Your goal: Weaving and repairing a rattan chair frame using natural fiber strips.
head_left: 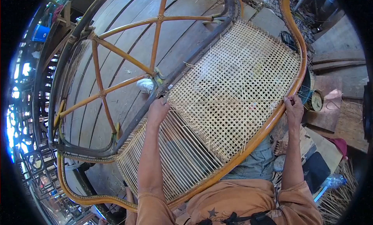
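A furniture frame of glossy orange-brown rattan (259, 131) lies across my lap, with a woven cane panel (233, 81) in its upper part. Lower left, a section of parallel cane strands (171, 151) has no cross weave. My left hand (157, 111) is closed at the panel's left edge beside the dark rail (134, 124). It grips a small grey tool (166, 98) whose kind I cannot make out. At the opposite edge, by the curved rattan rim, my right hand (294, 108) pinches a thin cane strand (274, 99) that runs over the weave.
Crossed rattan poles (126, 56) stand beyond the dark rail, over a slatted wooden surface (124, 34). To the right are a round tin (316, 100), wooden boards (330, 89), a plastic bottle (335, 181) and loose cane strips (344, 194). A blue container (40, 33) sits far left.
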{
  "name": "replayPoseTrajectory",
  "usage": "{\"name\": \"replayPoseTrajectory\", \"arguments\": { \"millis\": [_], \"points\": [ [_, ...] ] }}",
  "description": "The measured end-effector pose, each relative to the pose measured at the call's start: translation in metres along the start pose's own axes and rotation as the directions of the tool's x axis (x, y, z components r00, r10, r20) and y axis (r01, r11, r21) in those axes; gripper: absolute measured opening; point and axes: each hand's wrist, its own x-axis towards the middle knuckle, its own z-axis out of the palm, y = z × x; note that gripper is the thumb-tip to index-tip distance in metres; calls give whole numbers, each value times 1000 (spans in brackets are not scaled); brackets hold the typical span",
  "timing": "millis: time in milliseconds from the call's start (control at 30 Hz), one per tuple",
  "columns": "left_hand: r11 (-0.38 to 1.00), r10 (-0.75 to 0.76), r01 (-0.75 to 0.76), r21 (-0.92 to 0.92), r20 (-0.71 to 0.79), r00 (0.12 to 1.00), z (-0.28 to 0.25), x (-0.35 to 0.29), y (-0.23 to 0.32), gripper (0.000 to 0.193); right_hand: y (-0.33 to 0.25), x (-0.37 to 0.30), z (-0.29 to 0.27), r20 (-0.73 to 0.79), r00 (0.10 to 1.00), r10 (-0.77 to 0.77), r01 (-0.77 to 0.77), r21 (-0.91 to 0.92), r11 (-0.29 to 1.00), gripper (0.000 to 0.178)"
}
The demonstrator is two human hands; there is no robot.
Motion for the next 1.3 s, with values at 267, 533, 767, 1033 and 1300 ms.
{"name": "replayPoseTrajectory", "arguments": {
  "millis": [267, 533, 767, 1033, 1300],
  "points": [
    [981, 172, -178, -81, -69, 983, 10, 8, -16, 22, -3, -5, -2, -69, 993, -91, 90, -19, 996, 18],
    [992, -31, 28, -126, -20, 999, 4, 0, -2, 26, -14, -7, -2, -95, 989, -117, 118, 16, 993, 15],
    [961, 120, -124, -246, -30, 992, -8, -35, 76, 25, -5, -5, -58, 58, 987, 149, -96, 961, 259, 11],
    [944, 329, -323, -69, 292, 898, 38, -70, 225, 36, -49, 81, -292, -539, 820, -192, 513, 541, 667, 21],
    [800, 561, -599, -36, 399, 725, 72, -50, 288, 32, -71, 54, -148, 375, 856, -356, 293, 214, 932, 15]
  ]
}}
